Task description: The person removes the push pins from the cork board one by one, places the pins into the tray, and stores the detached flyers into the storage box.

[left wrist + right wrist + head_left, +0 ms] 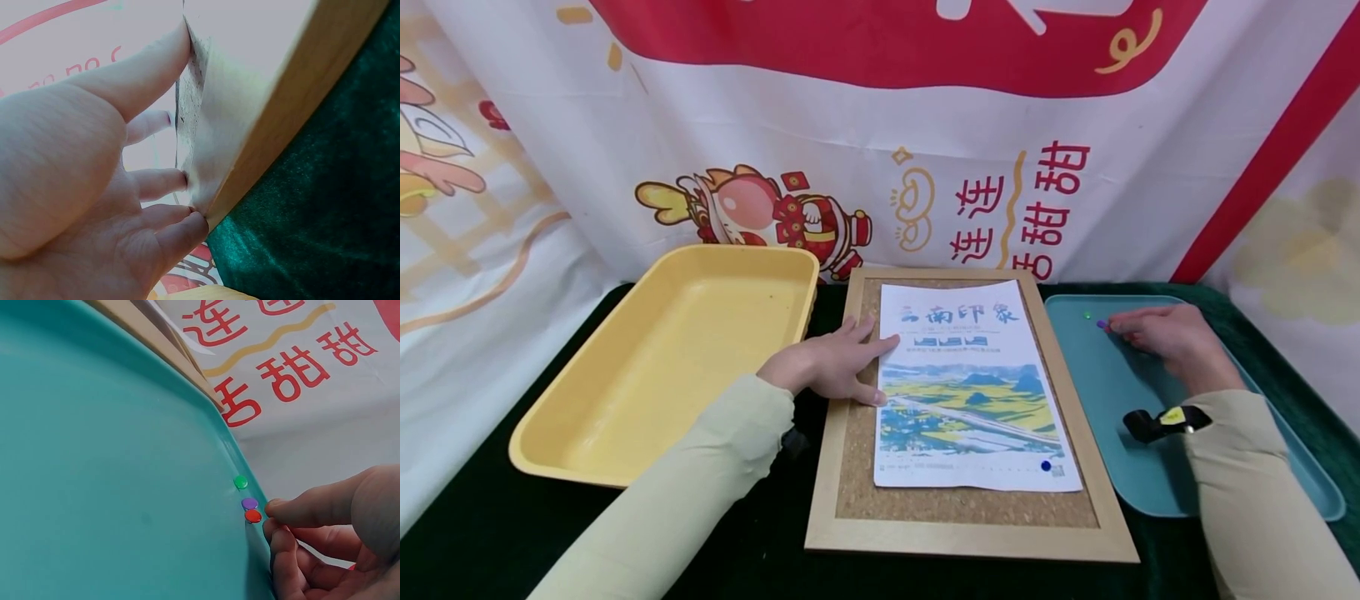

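A printed sheet (970, 392) with a landscape picture lies on a wood-framed cork board (861, 500). One blue thumbtack (1046, 466) sits at its lower right corner. My left hand (838, 362), fingers spread, rests across the board's left frame with fingertips at the sheet's left edge. Over the blue-green tray (137, 487), my right hand (331, 531) has its thumb and index finger close together beside a red thumbtack (253, 516). Purple (250, 504) and green (240, 482) thumbtacks lie close by. No tack shows between those fingertips.
To the left of the board stands a deep yellow tray (655, 375). Dark green cloth (760, 550) covers the table. Behind everything hangs a white printed curtain (715, 117) with red lettering. A black wrist device (1161, 423) is by the right cuff.
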Available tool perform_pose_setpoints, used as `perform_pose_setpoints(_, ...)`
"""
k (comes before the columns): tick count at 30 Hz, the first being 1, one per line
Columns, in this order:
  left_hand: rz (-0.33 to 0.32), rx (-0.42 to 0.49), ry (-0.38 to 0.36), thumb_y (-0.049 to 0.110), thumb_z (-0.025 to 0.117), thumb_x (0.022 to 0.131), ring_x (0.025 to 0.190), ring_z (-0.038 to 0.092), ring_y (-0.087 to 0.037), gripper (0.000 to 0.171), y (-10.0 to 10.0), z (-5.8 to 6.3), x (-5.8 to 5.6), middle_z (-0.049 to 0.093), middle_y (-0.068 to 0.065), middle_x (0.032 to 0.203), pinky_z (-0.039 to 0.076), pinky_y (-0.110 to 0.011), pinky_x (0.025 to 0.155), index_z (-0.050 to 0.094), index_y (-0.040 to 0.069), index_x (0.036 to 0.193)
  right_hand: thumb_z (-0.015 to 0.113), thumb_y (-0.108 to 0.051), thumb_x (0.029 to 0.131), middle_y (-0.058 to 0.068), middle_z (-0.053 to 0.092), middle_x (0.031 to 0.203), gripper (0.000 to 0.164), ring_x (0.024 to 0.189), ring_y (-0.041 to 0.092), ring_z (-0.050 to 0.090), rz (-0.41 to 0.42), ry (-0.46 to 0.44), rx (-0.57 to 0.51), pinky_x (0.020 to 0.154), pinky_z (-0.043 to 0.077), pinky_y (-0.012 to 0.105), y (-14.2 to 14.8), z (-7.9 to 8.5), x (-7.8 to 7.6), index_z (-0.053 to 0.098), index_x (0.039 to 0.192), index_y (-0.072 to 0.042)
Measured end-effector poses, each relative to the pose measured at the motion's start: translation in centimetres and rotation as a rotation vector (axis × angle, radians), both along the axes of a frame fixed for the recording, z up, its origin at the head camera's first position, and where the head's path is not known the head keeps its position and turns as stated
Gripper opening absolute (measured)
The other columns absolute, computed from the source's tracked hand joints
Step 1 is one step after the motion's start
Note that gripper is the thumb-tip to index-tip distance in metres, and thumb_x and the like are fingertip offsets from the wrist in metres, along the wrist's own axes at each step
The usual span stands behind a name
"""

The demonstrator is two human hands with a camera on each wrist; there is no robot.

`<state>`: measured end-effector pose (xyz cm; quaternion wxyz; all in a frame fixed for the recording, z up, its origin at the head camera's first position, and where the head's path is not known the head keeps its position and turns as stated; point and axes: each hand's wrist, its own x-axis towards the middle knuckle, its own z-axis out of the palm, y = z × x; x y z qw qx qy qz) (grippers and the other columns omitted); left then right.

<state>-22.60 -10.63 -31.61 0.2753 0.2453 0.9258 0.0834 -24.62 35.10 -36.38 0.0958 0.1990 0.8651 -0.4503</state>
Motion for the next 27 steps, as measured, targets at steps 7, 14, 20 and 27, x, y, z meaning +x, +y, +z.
perform_pose_setpoints(7, -0.009, -0.004, 0.002, 0.047, 0.068, 0.103, 0.167, -0.012, -0.04, 0.089, 0.0, 0.1, 0.0, -0.012, -0.012, 0.18, 0.01, -0.06, 0.134, 0.014, 0.03, 0.172, 0.053, -0.031, 0.113, 0.026, 0.047, 0.16, 0.051, 0.135, 0.039, 0.046, 0.006, 0.001, 0.018, 0.097, 0.047, 0.04, 0.0, 0.0, 0.0, 0.052, 0.156, -0.004)
perform_pose_setpoints(14, -0.011, 0.001, -0.003, 0.047, 0.067, 0.103, 0.167, -0.013, -0.039, 0.09, 0.0, -0.1, -0.1, -0.013, -0.012, 0.18, 0.01, -0.06, 0.134, 0.013, 0.03, 0.173, 0.055, -0.041, 0.111, 0.025, 0.046, 0.161, 0.059, 0.14, 0.042, 0.046, -0.001, 0.013, 0.011, 0.103, 0.05, 0.048, -0.4, 0.6, 0.1, 0.051, 0.157, -0.005)
perform_pose_setpoints(20, -0.017, 0.012, -0.011, 0.045, 0.067, 0.104, 0.166, -0.014, -0.04, 0.089, 0.0, 0.1, -0.1, -0.014, -0.013, 0.179, 0.01, -0.06, 0.134, 0.013, 0.029, 0.173, 0.059, -0.052, 0.107, 0.024, 0.051, 0.157, 0.068, 0.139, 0.04, 0.051, 0.03, 0.078, 0.023, 0.096, 0.054, 0.041, -1.6, 2.4, 0.7, 0.051, 0.157, -0.007)
perform_pose_setpoints(27, -0.021, 0.008, -0.009, 0.045, 0.066, 0.104, 0.166, -0.014, -0.04, 0.089, 0.0, 0.0, 0.0, -0.015, -0.014, 0.179, 0.01, -0.06, 0.134, 0.012, 0.028, 0.173, 0.065, -0.058, 0.1, 0.02, 0.055, 0.154, 0.075, 0.13, 0.033, 0.057, 0.085, 0.162, 0.048, 0.091, 0.057, 0.028, -3.5, 4.5, 1.1, 0.053, 0.156, -0.009)
